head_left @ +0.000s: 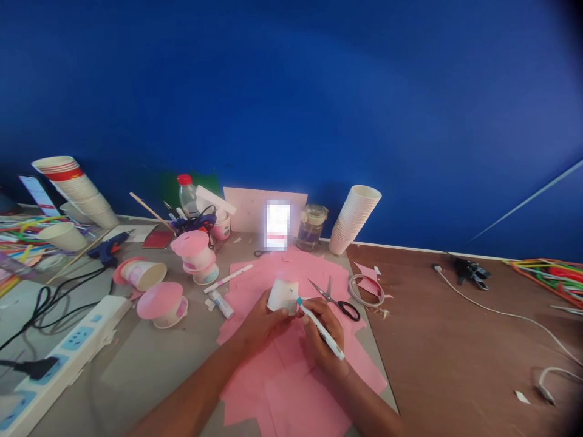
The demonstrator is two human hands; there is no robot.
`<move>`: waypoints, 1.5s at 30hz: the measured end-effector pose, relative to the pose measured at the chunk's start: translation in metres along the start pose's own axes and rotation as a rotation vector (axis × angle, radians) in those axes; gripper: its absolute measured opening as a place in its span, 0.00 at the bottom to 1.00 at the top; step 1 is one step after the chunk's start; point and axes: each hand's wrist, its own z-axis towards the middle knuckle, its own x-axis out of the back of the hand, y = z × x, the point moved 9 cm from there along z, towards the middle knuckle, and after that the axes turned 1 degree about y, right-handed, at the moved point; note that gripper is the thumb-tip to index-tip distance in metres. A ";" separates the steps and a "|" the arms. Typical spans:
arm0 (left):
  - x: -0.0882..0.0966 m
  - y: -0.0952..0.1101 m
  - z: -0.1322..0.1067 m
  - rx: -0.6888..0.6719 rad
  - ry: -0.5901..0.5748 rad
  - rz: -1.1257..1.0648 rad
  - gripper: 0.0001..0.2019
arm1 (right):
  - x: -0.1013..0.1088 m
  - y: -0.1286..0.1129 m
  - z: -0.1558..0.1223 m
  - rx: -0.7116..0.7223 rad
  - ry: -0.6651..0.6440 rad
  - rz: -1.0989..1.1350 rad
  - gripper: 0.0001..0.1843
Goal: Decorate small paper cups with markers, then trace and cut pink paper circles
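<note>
My left hand is closed around a white paper cup, which is tilted over pink paper. In my right hand is a white marker with a blue-green end, its tip at or very close to the cup's side. Whether the tip touches the cup I cannot tell. Scissors with black handles lie spread just beyond my right hand. Left of the cup rest a small glue stick and a slim pink-and-white pen.
Pink-topped paper cups stand at the left, near a glue gun and a power strip. Behind are a lit phone, a glass jar and a leaning cup stack. A tape ring and a white cable lie rightward.
</note>
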 end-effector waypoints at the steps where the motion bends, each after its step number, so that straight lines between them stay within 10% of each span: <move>1: 0.000 0.000 0.000 0.001 0.000 0.000 0.18 | 0.000 0.000 0.000 0.002 0.001 0.003 0.09; 45: 0.010 -0.006 0.001 0.052 0.064 -0.034 0.21 | 0.004 -0.001 0.004 -0.040 0.042 -0.106 0.08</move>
